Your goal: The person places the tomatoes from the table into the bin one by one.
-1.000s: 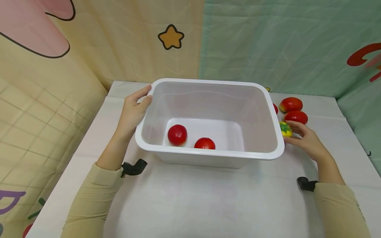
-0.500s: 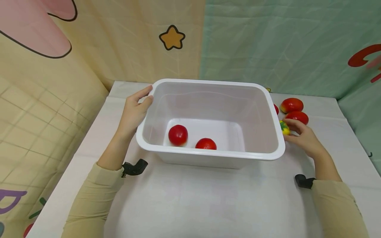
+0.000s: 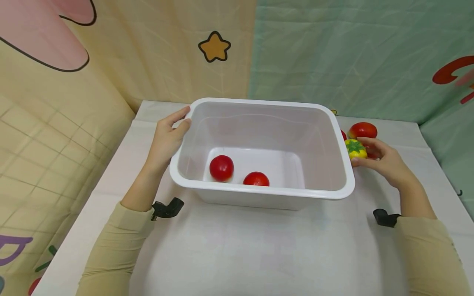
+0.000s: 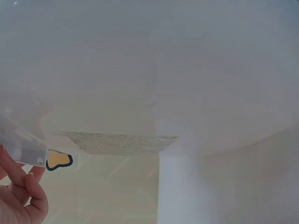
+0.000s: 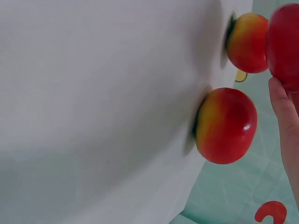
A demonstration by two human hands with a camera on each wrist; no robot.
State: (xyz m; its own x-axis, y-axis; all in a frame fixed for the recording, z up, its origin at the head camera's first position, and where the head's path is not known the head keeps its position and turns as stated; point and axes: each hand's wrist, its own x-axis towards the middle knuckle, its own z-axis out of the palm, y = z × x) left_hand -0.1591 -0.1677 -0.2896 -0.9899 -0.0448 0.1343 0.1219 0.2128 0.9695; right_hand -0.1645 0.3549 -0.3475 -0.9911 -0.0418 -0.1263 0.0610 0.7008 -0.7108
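Observation:
In the head view, my left hand (image 3: 168,133) grips the left rim of a white plastic bin (image 3: 259,192), its fingers also visible in the left wrist view (image 4: 21,191). Two red tomatoes, one at left (image 3: 221,168) and one partly behind the front rim (image 3: 256,179), lie on the bin's floor. My right hand (image 3: 385,160) holds another tomato (image 3: 355,149) just outside the right rim, its yellow, green-leafed end facing up. From the right wrist, that tomato (image 5: 285,46) looks red and is cut off by the frame edge.
Red tomatoes lie on the white table (image 3: 266,246) right of the bin, one of them near the back (image 3: 363,130). The bin's rim and my right hand partly hide others. Printed cloth (image 3: 333,53) hangs behind the table.
My right hand has shifted slightly toward the back with the yellow-ended tomato, which now shows more of its green leaves. My left hand and the bin stay put.

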